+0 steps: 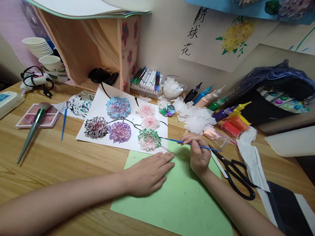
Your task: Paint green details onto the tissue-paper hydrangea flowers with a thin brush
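Note:
My right hand pinches a thin blue paintbrush, its tip at the right edge of a paper flower with green-painted petal edges. That flower sits on a white sheet beside blue, purple, black-edged and pink paper flowers, with black branch lines between them. Flat on a green sheet, my left hand lies with fingers stretched toward the white sheet's lower right corner. A round palette smeared with green, purple and white paint is just beyond the white sheet.
Black-handled scissors and a white pen lie right of my right hand. Paint bottles, white paper petals and a marker box line the back. A makeup brush and another blue paintbrush are at left.

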